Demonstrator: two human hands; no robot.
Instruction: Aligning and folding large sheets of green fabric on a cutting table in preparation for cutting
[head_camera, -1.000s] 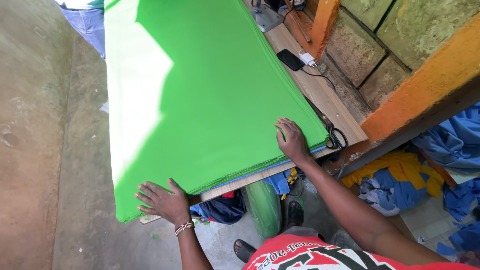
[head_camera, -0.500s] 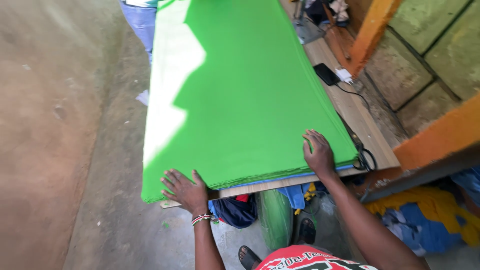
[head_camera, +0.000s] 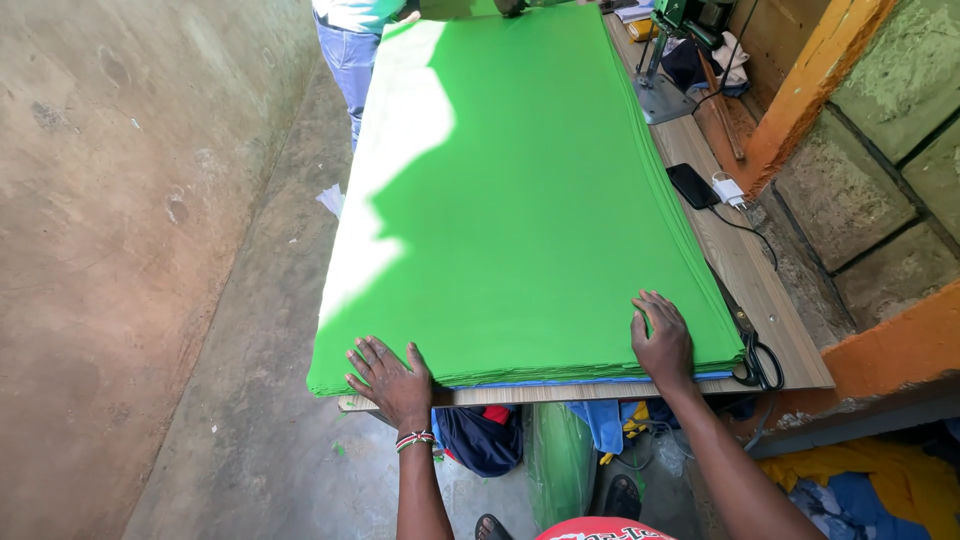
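A thick stack of bright green fabric sheets (head_camera: 520, 210) covers a long wooden table (head_camera: 745, 275). My left hand (head_camera: 390, 378) lies flat, fingers spread, on the stack's near left edge; a beaded bracelet is on that wrist. My right hand (head_camera: 661, 338) rests flat on the near right corner of the stack. Neither hand grips anything. A thin blue layer shows under the green at the near edge.
Black scissors (head_camera: 757, 362) lie at the table's near right corner. A dark phone (head_camera: 691, 185) with a white charger (head_camera: 728, 189) lies on the right strip. A cutting machine (head_camera: 672, 50) stands at the far end, where another person (head_camera: 352, 40) stands. Cloth piles sit below.
The view has tilted up and steadied, showing the table's far end and the other person. Both hands stay flat on the near edge of the green stack.
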